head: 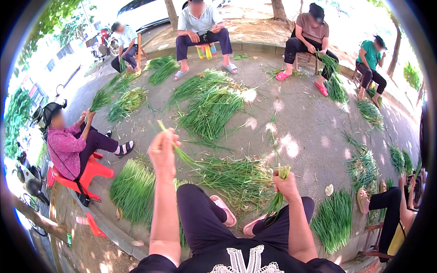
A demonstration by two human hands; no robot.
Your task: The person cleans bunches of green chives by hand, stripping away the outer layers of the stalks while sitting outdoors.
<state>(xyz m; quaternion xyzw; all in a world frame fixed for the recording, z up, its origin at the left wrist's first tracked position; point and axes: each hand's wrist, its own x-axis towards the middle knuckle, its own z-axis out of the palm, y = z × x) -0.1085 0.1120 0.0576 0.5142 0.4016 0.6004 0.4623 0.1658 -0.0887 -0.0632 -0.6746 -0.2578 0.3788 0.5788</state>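
My left hand [164,146], raised at centre left, pinches a few thin green stalks [186,157] of a chive-like vegetable. Their pale ends stick up above my fingers and the green leaves trail down to the right. In front of my right knee, my right hand [286,186] is closed around a thicker bunch [283,172], cut ends upward and leaves hanging below the fist. Between and beyond my hands, a loose heap of stalks [235,174] lies on the ground before my pink slippers [223,211]. Its strands point in mixed directions, with dry yellowish bits among them.
Laid-out rows of stalks flank me at left [133,191] and right [334,221]. A large pile [215,109] lies farther ahead. Several people sit around on low seats, one on a red plastic stool [90,177]. A kerb [116,239] runs behind my left side.
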